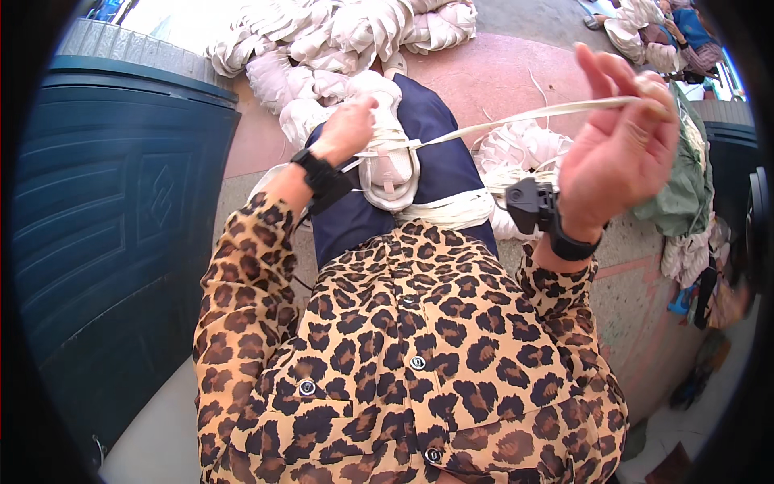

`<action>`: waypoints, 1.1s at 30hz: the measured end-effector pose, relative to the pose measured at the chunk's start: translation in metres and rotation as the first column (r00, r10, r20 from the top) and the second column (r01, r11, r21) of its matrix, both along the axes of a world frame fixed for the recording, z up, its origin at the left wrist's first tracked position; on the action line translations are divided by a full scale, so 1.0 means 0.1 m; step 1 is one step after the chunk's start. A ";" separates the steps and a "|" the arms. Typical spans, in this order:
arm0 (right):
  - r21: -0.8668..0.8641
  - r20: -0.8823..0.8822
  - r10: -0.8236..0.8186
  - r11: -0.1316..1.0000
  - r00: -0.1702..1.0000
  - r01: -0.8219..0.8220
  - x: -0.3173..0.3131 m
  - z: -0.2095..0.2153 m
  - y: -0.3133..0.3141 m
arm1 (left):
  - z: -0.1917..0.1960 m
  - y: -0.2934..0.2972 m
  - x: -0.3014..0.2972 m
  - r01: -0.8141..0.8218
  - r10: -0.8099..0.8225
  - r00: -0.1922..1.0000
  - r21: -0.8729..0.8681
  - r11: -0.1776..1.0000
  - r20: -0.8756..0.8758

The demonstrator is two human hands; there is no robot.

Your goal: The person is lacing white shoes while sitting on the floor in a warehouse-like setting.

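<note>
The shoe [389, 171] lies on the navy lap [439, 121] — probably for steadiness — as the right hand [637, 137] pinches a lace [516, 123] taut toward the right. The left hand [348, 129] curls at its left side, grip unclear. A lace bundle [447, 211] wraps the right thigh [480, 231]; heaped shoes [339, 36] crowd the far side.

Cream strip [524, 118], pale pink-and-white bundle [389, 169], navy trousers [439, 173], leopard-print shirt [435, 323]

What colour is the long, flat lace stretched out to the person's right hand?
The long, flat lace is creamy off-white, seen best in the head view.
</note>
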State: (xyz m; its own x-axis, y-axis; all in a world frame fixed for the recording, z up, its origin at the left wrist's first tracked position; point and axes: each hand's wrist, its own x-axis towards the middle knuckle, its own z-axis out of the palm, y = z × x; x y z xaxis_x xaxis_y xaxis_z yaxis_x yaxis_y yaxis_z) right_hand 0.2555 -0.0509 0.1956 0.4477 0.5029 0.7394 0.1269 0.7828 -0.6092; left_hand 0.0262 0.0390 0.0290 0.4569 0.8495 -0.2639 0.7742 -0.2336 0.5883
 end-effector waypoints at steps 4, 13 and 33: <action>-0.301 -0.154 0.143 0.936 0.978 -0.184 0.04 -0.02 0.10 | -0.02 -0.16 -0.42 0.113 -0.109 0.986 -0.027 0.993 0.127; -0.963 -0.167 0.695 0.036 0.700 -0.266 -0.82 -1.75 0.00 | 0.09 -0.45 -0.39 0.292 -0.232 0.933 0.200 0.935 -0.275; -0.389 0.904 0.360 0.916 0.230 0.097 -0.95 -2.04 -0.03 | -0.01 -0.50 -0.48 -0.306 0.368 0.928 0.447 0.841 -0.057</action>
